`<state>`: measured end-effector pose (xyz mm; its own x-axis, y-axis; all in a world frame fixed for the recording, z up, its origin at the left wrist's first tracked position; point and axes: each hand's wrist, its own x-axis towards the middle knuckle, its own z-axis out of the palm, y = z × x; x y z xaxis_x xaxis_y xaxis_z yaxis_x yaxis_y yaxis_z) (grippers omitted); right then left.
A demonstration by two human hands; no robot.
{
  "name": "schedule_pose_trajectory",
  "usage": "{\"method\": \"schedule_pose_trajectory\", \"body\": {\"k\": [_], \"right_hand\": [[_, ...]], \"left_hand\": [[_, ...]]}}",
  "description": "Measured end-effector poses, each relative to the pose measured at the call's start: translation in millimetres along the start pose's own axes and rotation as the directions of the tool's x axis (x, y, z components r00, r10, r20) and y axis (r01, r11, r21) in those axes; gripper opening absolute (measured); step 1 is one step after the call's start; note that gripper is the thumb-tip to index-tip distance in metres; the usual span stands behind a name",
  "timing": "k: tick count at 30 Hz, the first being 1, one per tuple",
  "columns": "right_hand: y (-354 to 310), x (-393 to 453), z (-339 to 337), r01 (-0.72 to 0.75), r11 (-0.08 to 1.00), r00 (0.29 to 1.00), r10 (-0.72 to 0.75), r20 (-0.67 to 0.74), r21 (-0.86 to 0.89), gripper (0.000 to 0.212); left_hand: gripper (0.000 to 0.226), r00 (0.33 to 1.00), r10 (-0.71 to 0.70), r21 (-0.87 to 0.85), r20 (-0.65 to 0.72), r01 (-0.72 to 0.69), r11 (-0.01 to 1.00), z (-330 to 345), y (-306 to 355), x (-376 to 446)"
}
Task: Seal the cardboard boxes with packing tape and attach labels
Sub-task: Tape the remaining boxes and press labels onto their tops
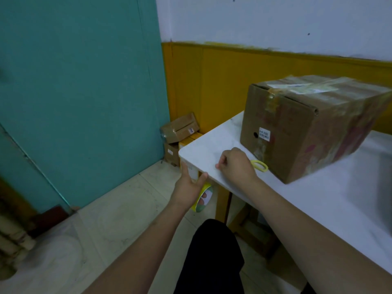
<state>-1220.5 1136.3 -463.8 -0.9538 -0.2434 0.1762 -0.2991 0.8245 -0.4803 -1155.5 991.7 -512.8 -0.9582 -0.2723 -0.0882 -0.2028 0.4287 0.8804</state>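
A large cardboard box stands on the white table. It has clear tape over its top seam and a small white label on its near end. My left hand is just below the table's corner and holds a yellow-rimmed roll of packing tape, with fingers showing through the core. My right hand rests on the table near the edge with its fingers curled. The yellow handles of a pair of scissors stick out from under this hand, toward the box.
Several smaller taped boxes are stacked on the floor in the corner beyond the table. A teal door fills the left side. My dark-clothed leg is beside the wooden table leg.
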Motion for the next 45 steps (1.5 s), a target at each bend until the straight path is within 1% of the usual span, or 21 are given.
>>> {"method": "schedule_pose_trajectory", "body": {"k": [5,8,11,15,17,20,21,23,24,25,26,29,31,33,35,36,38,39,41,43,45], "right_hand": [[1.6,-0.1,5.3,0.012,0.987,0.999,-0.017,-0.03,-0.159,0.019],[0.7,-4.8,6.1,-0.027,0.979,0.996,0.009,-0.089,-0.203,0.038],[2.0,-7.6,6.8,-0.035,0.964,0.986,-0.01,-0.167,-0.262,0.056],[-4.3,-7.4,10.8,-0.078,0.945,0.977,0.009,-0.215,-0.317,0.05],[-7.8,-11.8,8.1,-0.069,0.936,0.978,-0.005,-0.209,-0.344,0.046],[-11.7,-19.8,-14.5,0.044,0.945,0.959,-0.132,-0.253,-0.325,0.038],[-13.7,-20.3,-29.4,0.102,0.946,0.924,-0.205,-0.324,-0.306,0.032],[-16.5,-15.6,-68.7,0.176,0.906,0.786,-0.364,-0.499,-0.384,0.019],[-16.6,-11.5,-91.6,0.158,0.873,0.731,-0.418,-0.54,-0.461,0.016],[-15.5,-7.0,-115.6,0.11,0.843,0.718,-0.434,-0.545,-0.527,0.017],[-14.1,-1.9,-138.2,0.036,0.824,0.75,-0.396,-0.53,-0.565,0.021],[-7.1,13.7,-180.9,-0.205,0.769,0.902,-0.092,-0.422,-0.606,0.035],[-1.9,19.9,-183.1,-0.239,0.748,0.934,0.001,-0.358,-0.62,0.033],[-1.2,19.9,-182.4,-0.214,0.726,0.948,-0.006,-0.318,-0.653,0.023],[3.9,12.0,-186.0,-0.168,0.707,0.956,-0.054,-0.289,-0.687,0.023],[8.7,5.6,-191.8,-0.153,0.718,0.957,-0.063,-0.282,-0.679,0.027],[20.5,-9.7,-201.9,-0.121,0.757,0.957,-0.082,-0.277,-0.642,0.035],[27.6,-17.3,-205.6,-0.096,0.765,0.955,-0.111,-0.277,-0.637,0.037],[42.3,-28.7,-213.6,-0.036,0.79,0.95,-0.163,-0.266,-0.612,0.038],[56.3,-31.1,-232.6,-0.013,0.896,0.965,-0.105,-0.24,-0.445,0.044],[75.1,-21.3,-259.9,-0.079,0.976,0.983,0.043,-0.177,-0.203,0.047]], "left_hand": [[0.095,0.998,-0.054,-0.03,-0.043,0.052,0.998,8.4,-3.8,7.8],[0.109,0.993,-0.098,-0.048,-0.063,0.095,0.994,14.1,1.6,17.6],[0.115,0.969,-0.193,0.078,-0.156,0.207,0.975,17.4,15.7,28.5],[0.114,0.95,-0.14,0.299,-0.28,0.225,0.927,22.9,34.4,31.2],[0.102,0.957,-0.033,0.445,-0.29,0.165,0.88,27.9,40.7,30.7],[0.082,0.942,0.176,0.597,-0.286,0.031,0.802,31.8,56.9,28.4],[0.073,0.919,0.247,0.578,-0.306,-0.027,0.815,31.5,65.6,28.6],[0.056,0.844,0.401,0.476,-0.355,-0.206,0.855,29.4,90.2,30.2],[0.049,0.797,0.476,0.429,-0.372,-0.307,0.85,28.5,105.0,31.2],[0.043,0.751,0.538,0.387,-0.382,-0.399,0.831,28.4,121.1,31.9],[0.039,0.719,0.578,0.345,-0.386,-0.469,0.813,28.9,136.8,32.4],[0.035,0.681,0.628,0.309,-0.377,-0.546,0.779,34.1,176.2,36.7],[0.036,0.656,0.669,0.356,-0.349,-0.568,0.742,39.1,194.3,40.2],[0.035,0.651,0.708,0.42,-0.273,-0.582,0.697,43.3,208.1,45.6],[0.035,0.689,0.71,0.477,-0.148,-0.579,0.661,48.7,215.3,53.5],[0.038,0.718,0.692,0.452,-0.074,-0.595,0.665,52.0,219.6,55.9],[0.042,0.781,0.621,0.225,0.07,-0.619,0.753,57.7,229.9,57.9],[0.04,0.793,0.598,0.111,0.112,-0.609,0.786,60.9,237.3,58.1],[0.031,0.796,0.584,0.054,0.162,-0.598,0.8,64.1,253.2,61.8],[0.031,0.816,0.531,0.108,0.226,-0.563,0.819,62.7,272.0,68.2],[0.062,0.855,0.373,0.35,0.361,-0.495,0.795,56.1,292.4,69.9]]}}
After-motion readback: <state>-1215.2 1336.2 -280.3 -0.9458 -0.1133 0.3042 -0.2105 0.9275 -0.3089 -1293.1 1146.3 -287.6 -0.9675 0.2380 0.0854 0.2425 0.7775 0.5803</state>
